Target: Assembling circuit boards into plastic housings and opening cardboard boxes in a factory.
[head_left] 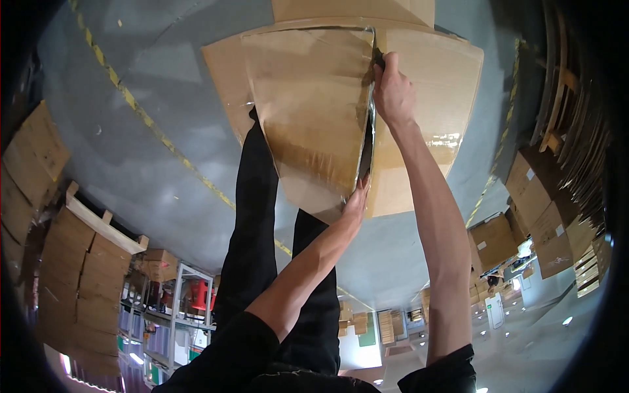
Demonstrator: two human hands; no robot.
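Observation:
A large brown cardboard box (308, 111) lies on the grey floor in front of me, its two top flaps meeting at a seam with shiny clear tape (367, 144) along it. My right hand (393, 92) is at the far end of the seam, closed around a small dark tool (379, 59) that touches the tape line. My left hand (357, 196) rests flat, fingers stretched out, on the near end of the seam, pressing the left flap. My legs in black trousers (255, 196) stand just left of the box.
A yellow striped line (151, 124) runs across the floor. Stacks of flat cardboard (72, 275) and a wooden pallet edge (105, 226) are at the left. Metal shelves (177, 301) stand behind. More boxes (544, 216) and stacked pallets (576, 111) are at the right.

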